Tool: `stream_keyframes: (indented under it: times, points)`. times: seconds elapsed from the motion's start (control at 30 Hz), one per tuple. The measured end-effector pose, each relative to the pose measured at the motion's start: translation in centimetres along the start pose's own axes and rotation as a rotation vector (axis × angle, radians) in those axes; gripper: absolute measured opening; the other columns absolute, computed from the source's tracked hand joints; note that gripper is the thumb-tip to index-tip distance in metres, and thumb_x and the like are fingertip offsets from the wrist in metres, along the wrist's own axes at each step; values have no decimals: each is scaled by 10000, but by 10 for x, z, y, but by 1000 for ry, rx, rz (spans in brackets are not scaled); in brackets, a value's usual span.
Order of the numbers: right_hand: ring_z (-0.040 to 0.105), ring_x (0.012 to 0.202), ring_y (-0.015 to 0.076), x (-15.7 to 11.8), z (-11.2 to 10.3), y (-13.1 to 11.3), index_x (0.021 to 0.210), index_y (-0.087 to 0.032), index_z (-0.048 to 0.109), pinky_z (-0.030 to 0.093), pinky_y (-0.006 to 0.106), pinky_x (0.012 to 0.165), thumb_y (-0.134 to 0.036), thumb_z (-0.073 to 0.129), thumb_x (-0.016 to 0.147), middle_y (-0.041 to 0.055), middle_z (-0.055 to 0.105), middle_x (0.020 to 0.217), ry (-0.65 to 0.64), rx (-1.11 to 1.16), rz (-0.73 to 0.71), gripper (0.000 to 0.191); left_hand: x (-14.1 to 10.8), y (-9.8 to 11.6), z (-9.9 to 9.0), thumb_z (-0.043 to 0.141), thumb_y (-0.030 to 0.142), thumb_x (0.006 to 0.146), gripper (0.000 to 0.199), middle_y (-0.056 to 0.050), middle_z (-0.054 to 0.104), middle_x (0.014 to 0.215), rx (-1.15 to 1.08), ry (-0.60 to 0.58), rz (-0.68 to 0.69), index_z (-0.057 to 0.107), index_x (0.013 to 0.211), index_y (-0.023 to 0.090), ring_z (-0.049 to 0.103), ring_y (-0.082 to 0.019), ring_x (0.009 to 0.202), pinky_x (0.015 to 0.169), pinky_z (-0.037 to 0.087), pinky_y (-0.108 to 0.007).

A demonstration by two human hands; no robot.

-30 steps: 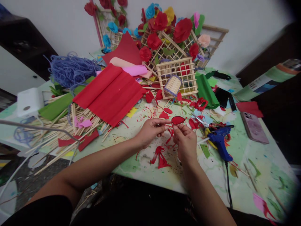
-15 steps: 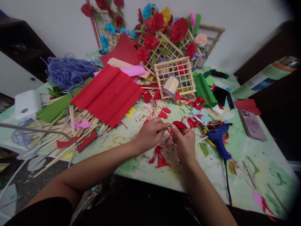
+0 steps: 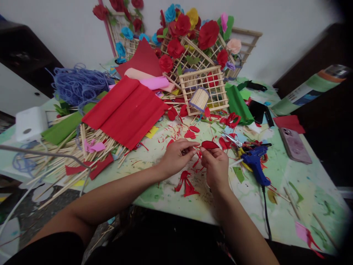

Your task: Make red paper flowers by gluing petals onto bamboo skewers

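A dark red paper petal (image 3: 210, 145) is pinched between the thumb and fingers of my right hand (image 3: 216, 163). Just to its left, my left hand (image 3: 176, 156) has its thumb and fingers apart, the fingertips close to the petal's end; I see nothing held in it. Cut red petals (image 3: 190, 134) lie on the table beyond my hands. Nearer to me, below the gap between the hands, rests a scrap of red crepe paper (image 3: 187, 186).
A blue glue gun (image 3: 256, 165) and scissors (image 3: 234, 140) lie right of my hands. Red crepe paper (image 3: 125, 110) covers bundled sticks (image 3: 66, 158) at left. Stick lattices (image 3: 204, 90) with paper flowers stand behind. A phone (image 3: 295, 145) and bottle (image 3: 311, 90) are far right.
My left thumb and fingers have parted and drawn slightly away from the petal's end. My right hand still holds the petal in nearly the same place.
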State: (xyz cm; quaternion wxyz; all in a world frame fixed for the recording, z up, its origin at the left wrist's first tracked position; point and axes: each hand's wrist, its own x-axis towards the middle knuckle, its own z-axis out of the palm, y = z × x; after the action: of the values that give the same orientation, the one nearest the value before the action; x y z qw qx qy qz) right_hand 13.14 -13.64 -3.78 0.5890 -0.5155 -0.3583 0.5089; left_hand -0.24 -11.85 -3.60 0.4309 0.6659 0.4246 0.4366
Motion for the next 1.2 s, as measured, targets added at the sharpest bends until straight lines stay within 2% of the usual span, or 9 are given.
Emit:
stream_keyframes:
  times: [0.17,0.3,0.43,0.6,0.87,1.2]
  points:
    - [313,412,50,0,0,-1,758,-149,657,215,207,395,-288,720,653,-64,493,509,5,12,29,185,-1,1,5,641,248,752,304,-6,592,795,-409,-12,-220,514,1015,164,616,-115,660,631,498,-262]
    - [300,414,51,0,0,-3,741,-142,665,209,216,407,-306,717,648,-58,501,502,-30,-41,44,196,2,2,3,640,261,764,291,2,617,770,-551,26,-278,432,948,176,628,-115,707,679,485,-258]
    - [327,430,57,1,0,-5,758,-141,681,237,225,427,-309,704,658,-44,533,531,-95,-59,37,197,4,2,1,671,209,729,335,7,634,744,-560,24,-281,462,987,166,615,-103,721,718,466,-251]
    - [299,417,50,1,1,-5,692,-154,617,201,216,409,-304,710,645,-64,490,505,-39,-39,55,183,3,2,1,715,193,682,466,3,656,705,-560,-2,-304,481,1083,152,615,-108,668,667,458,-241]
    - [277,414,43,-1,2,-5,652,-167,550,191,209,396,-319,715,642,-77,449,506,-55,-19,68,224,4,1,1,754,189,634,585,-9,689,689,-512,21,-300,497,1158,142,644,-128,665,663,470,-245]
    - [251,393,39,0,1,-3,625,-163,549,174,208,385,-331,719,647,-87,403,466,-42,-11,92,240,1,1,4,748,189,641,920,24,678,676,-436,116,-271,249,1414,201,615,-105,595,619,459,-228]
